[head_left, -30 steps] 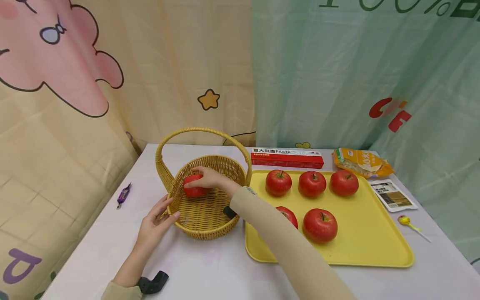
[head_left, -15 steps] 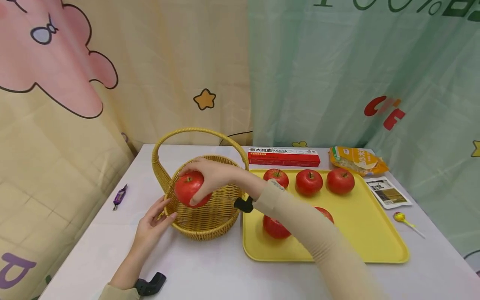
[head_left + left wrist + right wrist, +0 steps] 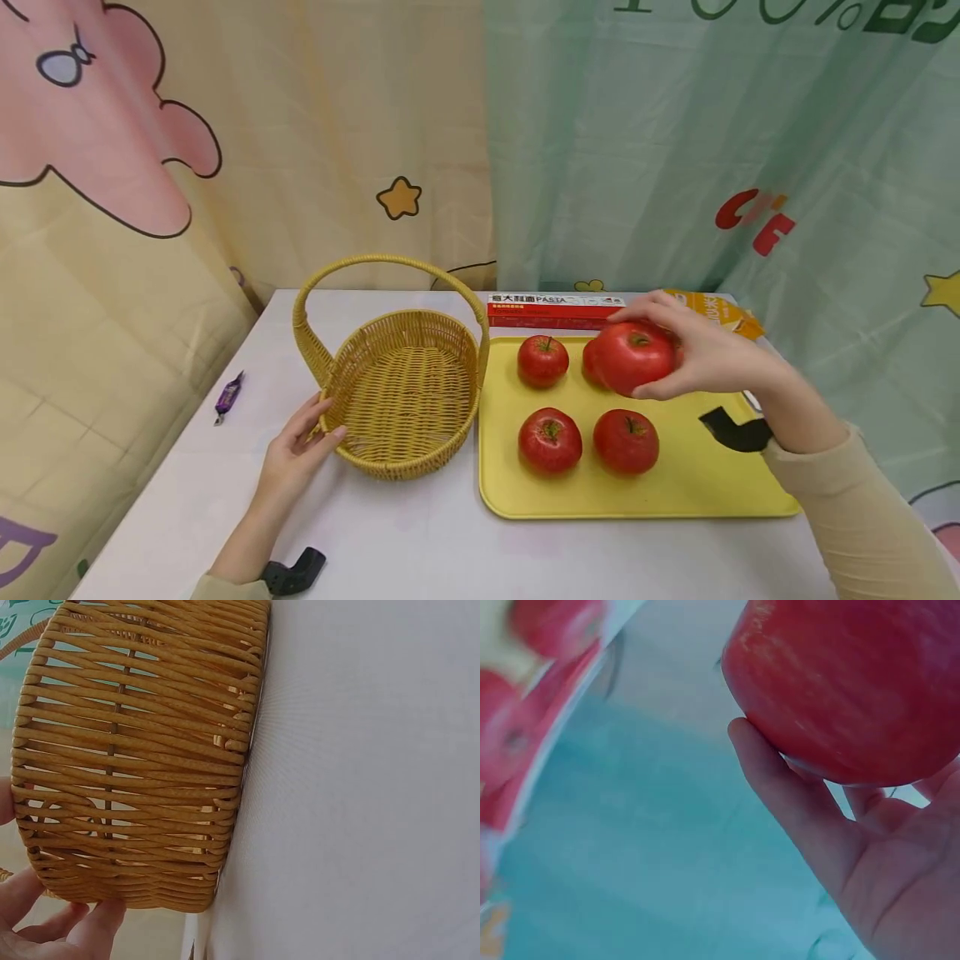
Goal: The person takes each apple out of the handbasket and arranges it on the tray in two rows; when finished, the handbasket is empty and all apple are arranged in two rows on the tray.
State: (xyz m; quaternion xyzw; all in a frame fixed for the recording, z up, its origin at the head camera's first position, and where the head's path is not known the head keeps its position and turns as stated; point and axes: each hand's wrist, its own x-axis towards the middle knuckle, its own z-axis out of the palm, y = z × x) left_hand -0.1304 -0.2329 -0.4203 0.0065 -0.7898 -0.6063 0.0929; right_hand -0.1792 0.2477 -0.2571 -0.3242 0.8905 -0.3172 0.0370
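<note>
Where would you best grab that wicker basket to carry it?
Probably by the arched handle, at its top, coming from straight above. It stands upright over the open basket, leaving a clear gap for fingers to curl under. The left hand only touches the rim.

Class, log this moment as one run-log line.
right hand: holds apple above tray | left hand: touches basket | basket: empty | tray: four apples

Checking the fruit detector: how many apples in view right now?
5. One in the right hand, held above the yellow tray; one partly hidden behind that held apple; three on the tray: back left, front left, front middle. A sixth may be hidden behind the hand.
</note>
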